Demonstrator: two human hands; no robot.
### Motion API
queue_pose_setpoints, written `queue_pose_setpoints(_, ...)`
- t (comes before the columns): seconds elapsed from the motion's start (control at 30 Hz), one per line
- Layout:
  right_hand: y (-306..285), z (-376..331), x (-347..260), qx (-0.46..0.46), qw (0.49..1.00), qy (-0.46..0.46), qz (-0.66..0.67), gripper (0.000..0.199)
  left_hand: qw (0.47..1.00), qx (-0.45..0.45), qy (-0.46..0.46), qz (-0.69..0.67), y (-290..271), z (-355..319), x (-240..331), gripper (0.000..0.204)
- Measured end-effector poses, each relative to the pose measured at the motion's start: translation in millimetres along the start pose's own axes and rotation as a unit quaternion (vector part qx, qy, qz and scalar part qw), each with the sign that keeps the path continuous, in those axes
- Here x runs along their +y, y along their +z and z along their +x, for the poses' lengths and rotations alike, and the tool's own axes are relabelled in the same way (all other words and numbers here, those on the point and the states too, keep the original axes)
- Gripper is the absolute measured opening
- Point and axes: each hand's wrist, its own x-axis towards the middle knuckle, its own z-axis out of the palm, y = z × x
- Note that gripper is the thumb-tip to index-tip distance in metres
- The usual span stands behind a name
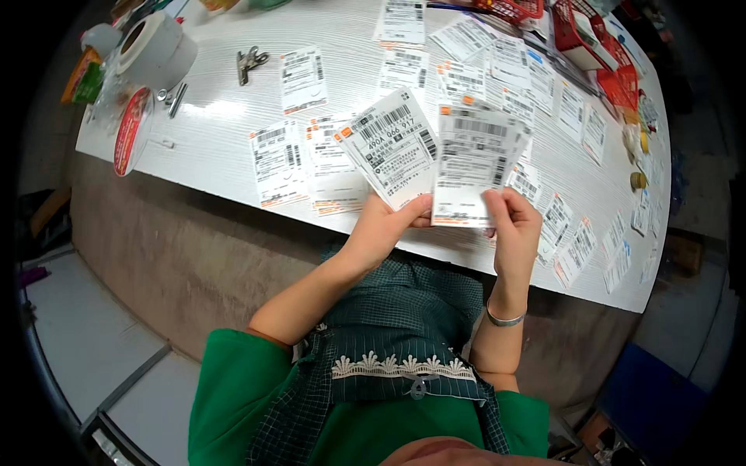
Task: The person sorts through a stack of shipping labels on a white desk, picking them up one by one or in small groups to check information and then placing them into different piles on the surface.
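Single paper label (pixel 391 147) pinched in left hand (pixel 382 229); blurred label stack (pixel 472 165) gripped in right hand (pixel 514 225), both above near tabletop (pixel 210 147) edge. Flat labels crowd right side; tape roll (pixel 155 50) far left, bare woodgrain between.

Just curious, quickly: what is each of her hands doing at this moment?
Left hand: closed on a single label slip.
Right hand: closed on a stack of label slips.

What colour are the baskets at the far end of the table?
Red. The baskets show best in the head view, at the table's far right end.
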Motion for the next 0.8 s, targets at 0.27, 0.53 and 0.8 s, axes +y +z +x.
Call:
queue_pose_setpoints(0.27, 5, -12, -1, 0.0, 1.0, -0.025, 0.014, 0.016, 1.0, 0.004, 0.019, -0.01, -23, -16, 11, 0.037)
queue_pose_setpoints(0.53, 22, -24, 5, 0.006, 1.0, -0.02, 0.008, 0.013, 0.997, -0.016, 0.028, 0.07, -10, -16, 8, 0.041)
queue_pose_setpoints(0.8, 6, -34, 6, 0.04, 0.996, 0.014, 0.082, 0.011, 0.999, -0.024, 0.018, 0.039, -5, -19, -1, 0.034)
